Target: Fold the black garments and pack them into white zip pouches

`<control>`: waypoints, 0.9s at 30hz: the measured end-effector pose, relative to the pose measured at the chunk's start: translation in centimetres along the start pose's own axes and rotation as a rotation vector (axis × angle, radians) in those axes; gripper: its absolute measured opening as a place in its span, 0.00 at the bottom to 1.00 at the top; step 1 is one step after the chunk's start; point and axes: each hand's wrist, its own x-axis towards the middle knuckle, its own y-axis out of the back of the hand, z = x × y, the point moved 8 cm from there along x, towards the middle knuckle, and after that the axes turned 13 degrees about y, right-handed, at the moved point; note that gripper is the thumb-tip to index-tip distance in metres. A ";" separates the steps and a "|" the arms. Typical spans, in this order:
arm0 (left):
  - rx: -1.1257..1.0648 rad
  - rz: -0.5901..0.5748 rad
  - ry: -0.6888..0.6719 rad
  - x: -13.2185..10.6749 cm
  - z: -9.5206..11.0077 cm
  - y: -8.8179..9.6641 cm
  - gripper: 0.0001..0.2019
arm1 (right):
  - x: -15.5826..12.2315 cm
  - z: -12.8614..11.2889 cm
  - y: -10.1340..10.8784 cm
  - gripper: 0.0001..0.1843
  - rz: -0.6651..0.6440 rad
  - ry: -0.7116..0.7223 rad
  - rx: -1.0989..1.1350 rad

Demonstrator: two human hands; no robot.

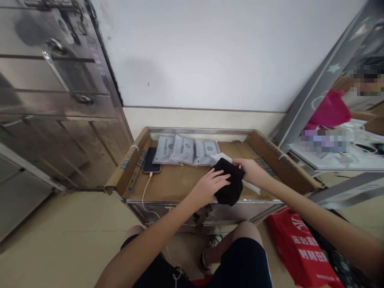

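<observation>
A bundle of folded black cloth (229, 192) is held over the front edge of the cardboard-lined table. My left hand (210, 184) lies across its left side, fingers spread over the fabric and thumb side out of sight. At its upper right corner, my right hand (246, 170) pinches the cloth, with the fingertips partly hidden. Beneath and behind the cloth, a white plastic bag or sheet (252, 187) shows at two sides; whether the cloth is partly in it I cannot tell. Three flat grey-white printed packets (183, 149) lie overlapping behind my left hand.
A phone (152, 161) with a white cable (145, 192) lies at the left of the table (171, 182). Raised cardboard sides (129, 170) border it. A red bag (300, 248) stands on the floor at right. A metal door (57, 80) is at left, a cluttered white desk (333, 158) at right.
</observation>
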 end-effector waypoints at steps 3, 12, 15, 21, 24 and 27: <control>0.043 -0.046 -0.019 0.1 -0.3 -1.7 0.20 | -0.1 1.2 0.4 0.12 -0.030 -0.017 -0.037; 0.044 0.115 -0.072 -0.1 0.9 -1.1 0.16 | 0.2 -0.9 -0.8 0.09 -0.125 0.073 -0.069; 0.013 0.068 -0.047 0.2 0.2 -1.5 0.14 | 0.1 -2.5 -0.9 0.09 -0.164 0.125 0.009; -0.033 0.000 0.049 0.1 -1.9 -2.0 0.17 | 0.3 0.3 0.0 0.12 -0.090 0.020 0.019; -0.063 -0.073 0.111 -0.4 -3.0 -1.9 0.21 | 0.2 2.8 0.6 0.15 -0.041 -0.034 -0.046; -0.150 -0.177 0.170 -0.9 -3.5 -0.7 0.27 | -0.1 4.2 1.5 0.16 0.019 -0.079 -0.072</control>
